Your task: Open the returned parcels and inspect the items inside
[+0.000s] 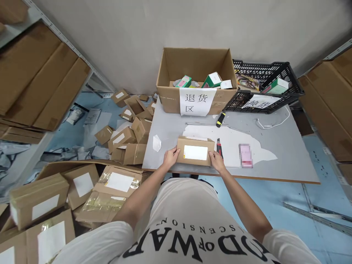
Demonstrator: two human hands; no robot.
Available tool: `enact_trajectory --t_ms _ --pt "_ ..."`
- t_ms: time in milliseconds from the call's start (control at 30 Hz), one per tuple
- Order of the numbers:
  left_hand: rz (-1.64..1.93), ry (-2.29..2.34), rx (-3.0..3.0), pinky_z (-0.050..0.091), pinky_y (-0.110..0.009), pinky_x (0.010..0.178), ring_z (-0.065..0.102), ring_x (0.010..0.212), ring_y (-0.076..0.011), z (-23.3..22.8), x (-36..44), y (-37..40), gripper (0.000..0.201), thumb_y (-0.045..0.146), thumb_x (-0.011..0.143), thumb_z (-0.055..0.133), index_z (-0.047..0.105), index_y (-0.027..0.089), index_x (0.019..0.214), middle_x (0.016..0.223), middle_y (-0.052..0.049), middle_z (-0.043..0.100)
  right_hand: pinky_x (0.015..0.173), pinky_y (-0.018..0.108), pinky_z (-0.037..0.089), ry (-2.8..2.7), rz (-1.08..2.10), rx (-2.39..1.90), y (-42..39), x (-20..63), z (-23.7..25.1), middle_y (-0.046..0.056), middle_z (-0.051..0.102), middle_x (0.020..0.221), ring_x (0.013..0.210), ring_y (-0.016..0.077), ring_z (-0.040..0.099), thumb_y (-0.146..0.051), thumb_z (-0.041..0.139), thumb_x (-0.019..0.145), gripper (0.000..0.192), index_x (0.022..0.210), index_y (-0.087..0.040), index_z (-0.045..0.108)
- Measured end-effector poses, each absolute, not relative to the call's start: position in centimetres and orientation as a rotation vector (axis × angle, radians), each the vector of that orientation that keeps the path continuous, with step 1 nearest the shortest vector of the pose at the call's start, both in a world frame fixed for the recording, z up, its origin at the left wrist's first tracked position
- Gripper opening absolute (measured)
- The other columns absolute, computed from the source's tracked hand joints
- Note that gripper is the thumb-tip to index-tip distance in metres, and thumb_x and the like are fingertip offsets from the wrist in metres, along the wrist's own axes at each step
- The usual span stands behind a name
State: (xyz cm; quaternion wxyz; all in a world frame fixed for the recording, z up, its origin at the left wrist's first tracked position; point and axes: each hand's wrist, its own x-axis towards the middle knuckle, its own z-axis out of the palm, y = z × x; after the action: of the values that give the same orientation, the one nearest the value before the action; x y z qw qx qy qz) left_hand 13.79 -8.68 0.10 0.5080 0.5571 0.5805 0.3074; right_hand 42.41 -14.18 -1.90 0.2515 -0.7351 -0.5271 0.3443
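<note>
You are standing at the grey table [275, 146], with a large open carton [196, 64] at its far edge. You are holding a small cardboard box [195, 151] at the near edge: your left hand [171, 157] is clamping its left end, your right hand [217, 161] its right end. A red utility knife [219, 146] is lying just beside the right hand.

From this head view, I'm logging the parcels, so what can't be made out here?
- Small box: label print too small; its ends are covered by the left hand and right hand.
- Pink item: blurred.
- Sign on black crate: lower half cut by the table edge.
- Big carton: its wall hides the lower contents.
</note>
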Motion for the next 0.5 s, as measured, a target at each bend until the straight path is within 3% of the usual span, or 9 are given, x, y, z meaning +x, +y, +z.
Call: enact_trajectory --t_ms 200,333,500 --pt "0.504 1.533 1.467 0.044 -0.04 0.085 0.064 0.092 -0.0329 -1.0 14.4 -7.1 0.04 0.047 0.083 0.052 0.073 0.017 0.1 0.094 -0.011 0.073 0.085 0.04 0.043 -1.406 1.071 -2.149 -12.8 42.3 -2.4 0.016 0.066 0.106 0.101 0.0317 0.059 -0.059 0.029 0.09 0.059 0.107 -0.016 0.066" --pt "0.494 1.48 1.406 0.047 -0.036 0.085 0.065 0.094 -0.0283 -2.5 14.4 -6.5 0.039 0.041 0.079 0.06 0.07 0.018 0.109 0.102 -0.008 0.072 0.092 0.039 0.042 -1.319 1.186 -2.155 -12.3 42.5 -3.2 0.015 0.064 0.116 0.109 0.0293 0.058 -0.06 0.031 0.089 0.061 0.121 -0.017 0.06" --pt "0.543 1.394 1.307 0.049 -0.033 0.089 0.064 0.1 -0.025 -4.0 14.2 -6.3 0.051 0.044 0.074 0.066 0.065 0.016 0.117 0.106 -0.007 0.071 0.093 0.034 0.045 -1.18 1.367 -1.918 -12.5 43.1 -4.7 0.01 0.063 0.121 0.11 0.0235 0.059 -0.058 0.039 0.087 0.059 0.128 -0.019 0.055"
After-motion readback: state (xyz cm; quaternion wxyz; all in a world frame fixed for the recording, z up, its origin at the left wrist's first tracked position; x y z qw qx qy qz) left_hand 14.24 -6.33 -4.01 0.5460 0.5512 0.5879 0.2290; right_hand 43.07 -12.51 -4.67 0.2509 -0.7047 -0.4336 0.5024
